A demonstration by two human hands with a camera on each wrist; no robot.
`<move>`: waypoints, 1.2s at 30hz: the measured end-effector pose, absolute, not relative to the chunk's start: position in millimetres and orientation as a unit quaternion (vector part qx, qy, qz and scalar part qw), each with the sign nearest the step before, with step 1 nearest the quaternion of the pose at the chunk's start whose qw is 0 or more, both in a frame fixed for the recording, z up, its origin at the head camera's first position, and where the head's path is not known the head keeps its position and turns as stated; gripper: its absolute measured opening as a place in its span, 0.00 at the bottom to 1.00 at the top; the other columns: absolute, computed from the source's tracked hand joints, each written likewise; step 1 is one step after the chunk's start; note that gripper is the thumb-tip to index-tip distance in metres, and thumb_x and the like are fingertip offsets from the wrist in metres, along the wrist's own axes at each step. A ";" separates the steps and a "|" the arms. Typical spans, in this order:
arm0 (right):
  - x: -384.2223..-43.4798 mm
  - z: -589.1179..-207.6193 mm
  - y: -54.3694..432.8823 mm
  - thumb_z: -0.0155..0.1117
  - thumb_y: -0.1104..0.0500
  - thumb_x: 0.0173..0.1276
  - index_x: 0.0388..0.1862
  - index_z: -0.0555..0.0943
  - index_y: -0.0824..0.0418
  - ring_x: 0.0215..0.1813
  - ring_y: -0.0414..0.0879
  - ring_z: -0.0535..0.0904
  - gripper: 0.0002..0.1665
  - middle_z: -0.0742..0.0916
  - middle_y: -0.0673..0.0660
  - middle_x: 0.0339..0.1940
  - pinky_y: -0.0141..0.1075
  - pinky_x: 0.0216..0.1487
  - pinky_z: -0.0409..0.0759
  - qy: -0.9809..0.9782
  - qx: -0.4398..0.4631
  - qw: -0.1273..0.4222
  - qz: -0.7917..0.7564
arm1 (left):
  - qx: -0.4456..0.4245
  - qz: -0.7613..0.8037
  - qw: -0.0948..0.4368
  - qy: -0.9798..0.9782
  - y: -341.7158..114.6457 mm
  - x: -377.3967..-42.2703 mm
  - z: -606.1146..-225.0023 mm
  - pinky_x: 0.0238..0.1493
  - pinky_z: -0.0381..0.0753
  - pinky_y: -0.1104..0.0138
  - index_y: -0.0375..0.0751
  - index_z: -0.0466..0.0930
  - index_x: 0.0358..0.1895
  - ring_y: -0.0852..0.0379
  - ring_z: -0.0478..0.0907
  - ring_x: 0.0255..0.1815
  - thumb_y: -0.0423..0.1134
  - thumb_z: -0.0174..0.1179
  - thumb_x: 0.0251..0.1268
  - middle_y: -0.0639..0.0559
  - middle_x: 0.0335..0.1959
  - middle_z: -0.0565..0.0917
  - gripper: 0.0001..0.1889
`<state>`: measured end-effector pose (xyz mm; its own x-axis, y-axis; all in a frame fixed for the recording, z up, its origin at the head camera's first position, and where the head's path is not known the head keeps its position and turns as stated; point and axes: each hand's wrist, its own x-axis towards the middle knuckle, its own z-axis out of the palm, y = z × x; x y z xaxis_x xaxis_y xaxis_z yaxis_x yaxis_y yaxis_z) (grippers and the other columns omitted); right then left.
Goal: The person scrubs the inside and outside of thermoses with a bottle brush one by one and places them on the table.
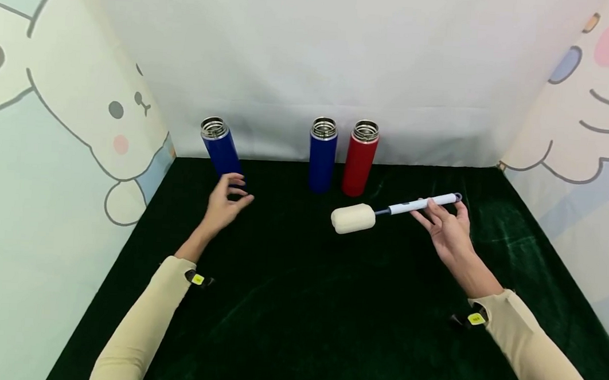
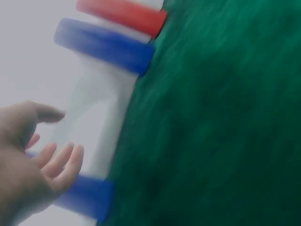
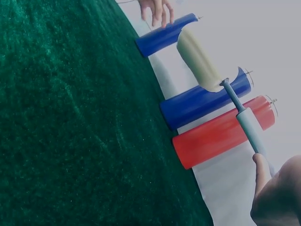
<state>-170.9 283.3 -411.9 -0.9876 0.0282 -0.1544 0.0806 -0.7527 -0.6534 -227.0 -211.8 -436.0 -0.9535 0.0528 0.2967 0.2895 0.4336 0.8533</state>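
Head view takes in a dark green, velvety cloth (image 1: 298, 304) spread over a flat surface, with a smooth white fabric backdrop (image 1: 312, 47) behind it and pale side panels printed with cartoon animals, a rabbit panel (image 1: 35, 199) on the left and a pink-snouted panel (image 1: 587, 124) on the right. Two cream long sleeves, the left sleeve (image 1: 145, 319) and the right sleeve (image 1: 529, 345), reach in from the near edge. Along the back of the cloth stand three cylindrical bottles with open, silvery threaded mouths: a left blue bottle (image 1: 222, 151), well apart from the others, then a middle blue bottle (image 1: 322, 162) just beside a red bottle (image 1: 360, 164). A long-handled bottle brush (image 1: 393, 208), its shaft grey-blue and its grip white, points leftward with its thick cream sponge head (image 1: 353, 219) nearer the wearer than the red bottle. The right hand (image 1: 448, 231) holds that brush by the far end of the handle, pinched between thumb and fingers. The left hand (image 1: 224, 205) holds nothing; its fingers are loosely bent, thumb well spread, before the lower part of the left blue bottle, though contact cannot be told. Smallest are the black wristbands (image 1: 197, 279) with yellow-green tags at both cuffs.
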 end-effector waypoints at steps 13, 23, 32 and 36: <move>-165.5 -415.2 291.6 0.57 0.72 0.74 0.69 0.48 0.41 0.52 0.43 0.87 0.41 0.77 0.54 0.53 0.43 0.51 0.89 0.356 0.092 0.005 -0.930 | -0.260 -0.528 -0.002 -0.809 -110.2 -286.1 -432.5 0.72 0.69 0.40 0.45 0.44 0.81 0.33 0.60 0.78 0.29 0.73 0.58 0.31 0.77 0.57 0.54; -161.0 -413.4 297.2 0.57 0.71 0.74 0.73 0.45 0.39 0.57 0.43 0.86 0.45 0.74 0.54 0.56 0.43 0.53 0.88 0.357 0.099 0.002 -0.929 | -0.230 -0.605 0.059 -0.760 -67.1 -323.4 -445.4 0.77 0.58 0.36 0.47 0.40 0.81 0.34 0.57 0.80 0.26 0.73 0.55 0.36 0.80 0.54 0.57; -158.8 -412.3 297.8 0.57 0.71 0.75 0.72 0.45 0.39 0.54 0.43 0.87 0.45 0.72 0.54 0.57 0.43 0.53 0.88 0.362 0.108 -0.001 -0.926 | -0.183 -0.585 0.103 -0.783 -45.4 -328.9 -454.2 0.75 0.66 0.48 0.48 0.42 0.79 0.42 0.63 0.76 0.31 0.74 0.58 0.39 0.76 0.59 0.54; -158.8 -412.3 299.3 0.57 0.71 0.74 0.72 0.46 0.39 0.54 0.44 0.87 0.44 0.73 0.55 0.57 0.44 0.52 0.88 0.354 0.111 -0.006 -0.929 | -0.179 -0.574 0.117 -0.790 -41.5 -328.7 -453.7 0.75 0.66 0.48 0.48 0.43 0.79 0.43 0.63 0.75 0.32 0.73 0.59 0.39 0.75 0.61 0.53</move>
